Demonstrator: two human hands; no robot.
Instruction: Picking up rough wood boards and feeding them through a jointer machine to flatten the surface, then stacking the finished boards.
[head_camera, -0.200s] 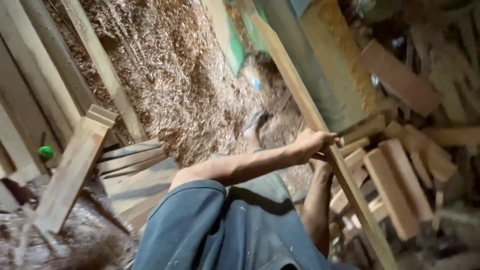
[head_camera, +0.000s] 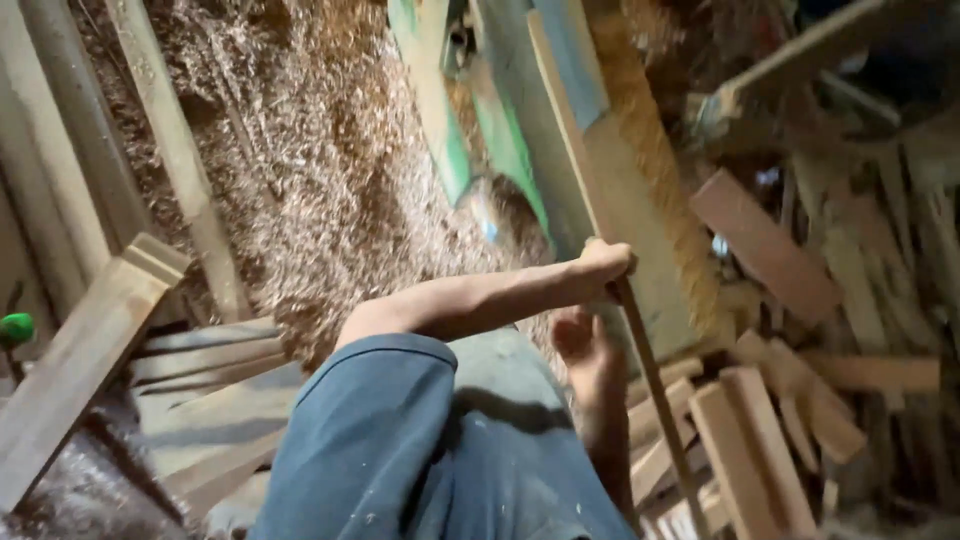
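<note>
A person in a blue shirt (head_camera: 400, 450) leans over a workshop floor thick with shavings (head_camera: 320, 190), both arms reaching forward to a long, thin wooden strip (head_camera: 640, 340). The strip runs on a steep diagonal from the lower right, past the hands, up toward the top centre, its long axis nearly in line with the person's reach. The right hand (head_camera: 582, 345) sits lower and nearer the body, just left of the strip, fingers loosely curled; whether it grips the wood cannot be told from this angle. The left hand (head_camera: 603, 268) lies farther out and higher, closed in a fist around the strip, which passes straight through its grasp. The strip's far end rests along a green and blue machine body (head_camera: 520, 150) dusted with sawdust. To the right of the hands, short offcut blocks (head_camera: 760, 450) lie heaped, touching one another. To the left, pale planks (head_camera: 90, 350) lean and stack beside the shavings. A small green object (head_camera: 15, 328) sits at the left edge.
</note>
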